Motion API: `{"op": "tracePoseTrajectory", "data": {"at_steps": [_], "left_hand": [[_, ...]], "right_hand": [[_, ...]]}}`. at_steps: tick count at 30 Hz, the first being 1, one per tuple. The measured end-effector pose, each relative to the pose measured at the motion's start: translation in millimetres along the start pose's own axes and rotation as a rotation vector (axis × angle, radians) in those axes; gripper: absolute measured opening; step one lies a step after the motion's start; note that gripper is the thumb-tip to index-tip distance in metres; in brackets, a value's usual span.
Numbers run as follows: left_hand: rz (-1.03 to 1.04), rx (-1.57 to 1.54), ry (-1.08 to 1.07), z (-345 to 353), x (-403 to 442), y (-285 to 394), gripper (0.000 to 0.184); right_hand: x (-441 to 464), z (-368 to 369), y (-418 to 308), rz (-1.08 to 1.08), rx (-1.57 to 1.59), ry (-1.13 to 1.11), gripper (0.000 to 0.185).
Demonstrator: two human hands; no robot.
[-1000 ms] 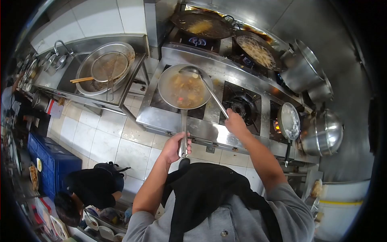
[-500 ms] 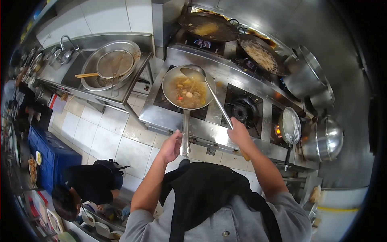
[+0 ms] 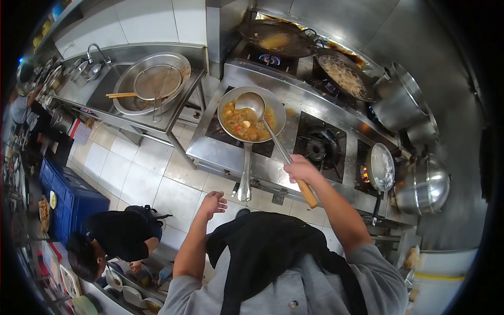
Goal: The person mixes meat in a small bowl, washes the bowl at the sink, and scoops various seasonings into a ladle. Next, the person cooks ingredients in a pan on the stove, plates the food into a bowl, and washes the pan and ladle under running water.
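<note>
A pan (image 3: pixel 276 100) of brown stew with a red piece and a pale round piece sits on the front left burner. Its long metal handle (image 3: pixel 246 170) points toward me and nobody grips it. My right hand (image 3: pixel 303 170) is wrapped round the shaft of a ladle, above its wooden end (image 3: pixel 306 193). The ladle's bowl (image 3: pixel 250 103) rests in the stew, its shaft crossing the pan's rim. To the left of the pan handle, my left hand (image 3: pixel 212 205) is in the air, fingers apart, holding nothing.
Two dark woks (image 3: pixel 294 44) (image 3: pixel 328 55) stand on the rear burners. A small pan (image 3: pixel 379 167) is over a flame at the right, near steel pots (image 3: pixel 397 102). A strainer lies across a basin (image 3: pixel 122 97) at the left. A person (image 3: pixel 115 236) bends at the lower left, near blue crates (image 3: pixel 79 202).
My left hand has let go of the pan handle and drawn back to the left. The ladle's bowl has moved lower into the stew, and its wooden end now shows below my right hand.
</note>
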State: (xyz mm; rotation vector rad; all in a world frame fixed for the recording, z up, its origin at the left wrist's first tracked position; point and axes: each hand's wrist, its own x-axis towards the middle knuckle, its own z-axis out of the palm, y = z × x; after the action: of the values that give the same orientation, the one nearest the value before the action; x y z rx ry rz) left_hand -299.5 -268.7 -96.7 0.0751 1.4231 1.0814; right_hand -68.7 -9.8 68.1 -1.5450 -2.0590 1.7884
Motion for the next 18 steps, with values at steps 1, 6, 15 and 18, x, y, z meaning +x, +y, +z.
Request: {"op": "tracePoseTrajectory", "data": {"at_steps": [1,6,15,18], "left_hand": [[-0.03,0.021,0.034,-6.5,2.4,-9.2,0.034],[-0.147,0.16,0.138,-45.8,19.7,-67.6,0.04],[-0.401,0.339,0.277,-101.7,13.1,-148.4,0.033],[-0.375,0.371,0.294,-88.9,1.0,-136.3,0.031]], "right_hand": [[-9.0,-0.8,-3.6,0.025,-0.009,-0.041,0.014],[-64.0,-2.9,-3.8,-0.069,-0.182,0.004,0.014],[-116.5,-2.7,12.3,-0.152,-0.521,0.209,0.021],[-109.2,0.8,22.0,-0.161,-0.551,0.185,0.021]]}}
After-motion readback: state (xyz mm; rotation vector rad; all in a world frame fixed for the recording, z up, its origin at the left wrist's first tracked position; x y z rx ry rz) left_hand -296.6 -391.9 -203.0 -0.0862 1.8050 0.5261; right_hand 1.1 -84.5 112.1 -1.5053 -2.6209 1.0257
